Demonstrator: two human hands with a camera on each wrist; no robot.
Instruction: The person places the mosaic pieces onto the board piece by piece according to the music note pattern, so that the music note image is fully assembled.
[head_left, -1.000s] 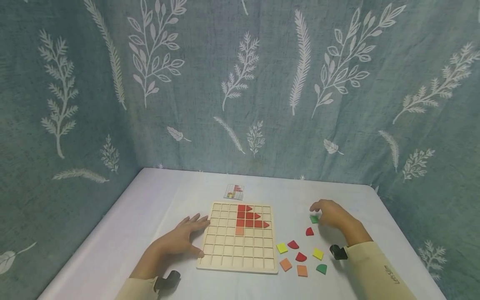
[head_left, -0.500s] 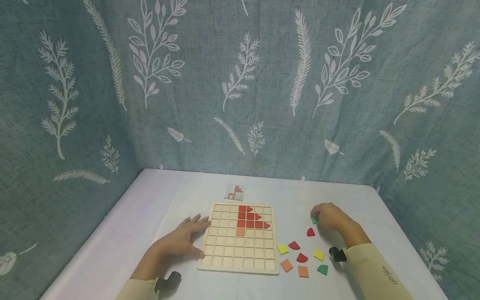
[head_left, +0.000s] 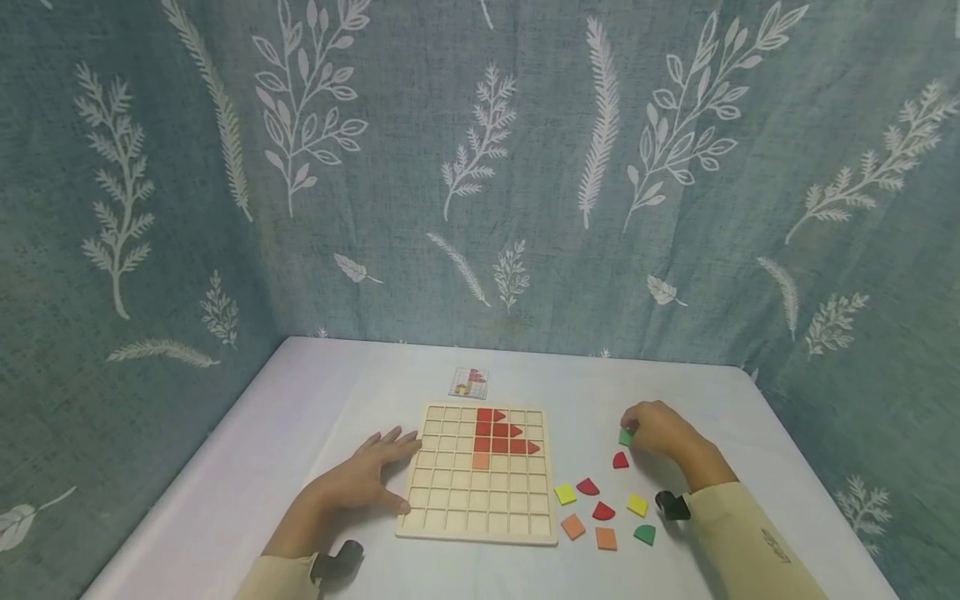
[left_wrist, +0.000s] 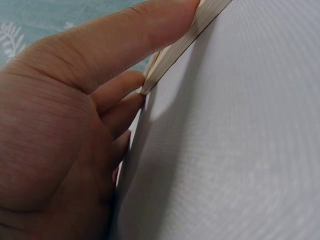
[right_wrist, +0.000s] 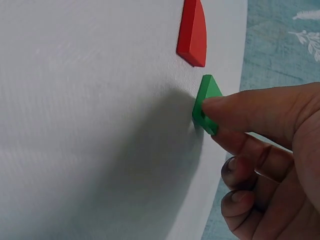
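My right hand (head_left: 662, 430) pinches a small green tile (right_wrist: 207, 91) between thumb and finger, at the right of the white table. In the right wrist view the tile is tilted, and its lower end lies near the cloth. A red quarter-round tile (head_left: 620, 460) lies close by. My left hand (head_left: 362, 477) has its fingers spread along the left edge of the pale gridded board (head_left: 442, 523); its thumb rests on the rim. Red squares and pointed red tiles (head_left: 501, 445) fill cells in the upper board, with an orange square (head_left: 481, 461) below them.
Right of the board lie loose tiles: yellow squares (head_left: 637, 504), orange squares (head_left: 606, 538), red quarter-rounds (head_left: 603, 511) and a green quarter-round (head_left: 645, 534). A small pattern card (head_left: 470, 382) lies behind the board. Leaf-patterned cloth (head_left: 420, 167) hangs around the table.
My right thumb and fingers have come down and together on the green tile, which has shifted slightly. My left hand stays at the board's edge.
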